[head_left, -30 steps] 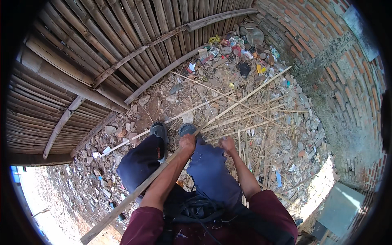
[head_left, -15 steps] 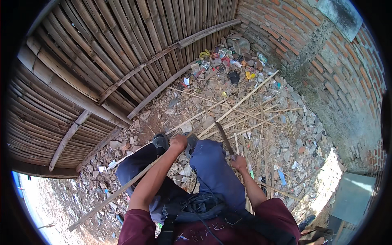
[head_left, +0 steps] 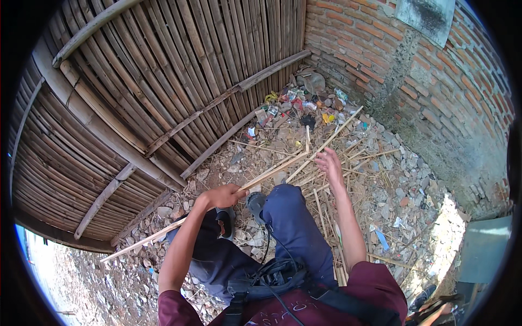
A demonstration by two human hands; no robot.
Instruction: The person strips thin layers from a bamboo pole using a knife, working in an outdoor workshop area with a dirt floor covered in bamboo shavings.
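Closest up there's a black waist pack (head_left: pixel 280 274) with a cord trailing over it, and I can't see what's inside. Both forearms reach forward, left one bent at the wrist with the back of the hand up. The left hand (head_left: pixel 220 196) has its fingers clamped around a long pale bamboo strip (head_left: pixel 274 172), which slants from low left, under that forearm and over the left leg, to out past the right knee. A short piece sticks up at the far end, can't tell if it's joined on.

The right hand (head_left: pixel 330 164) is raised just beside that end, fingers apart and loosely curled. Half a second ago it was gripping a dark blade lower down, so that's the big change; the left hand has also shifted a bit left.

Past the hands, loose sticks (head_left: pixel 326 142) lie criss-cross on the rubble, then a heap of litter (head_left: pixel 310 103) in the corner. Behind that, a bamboo fence (head_left: pixel 217 60) on the left and a brick wall (head_left: pixel 359 41) on the right.
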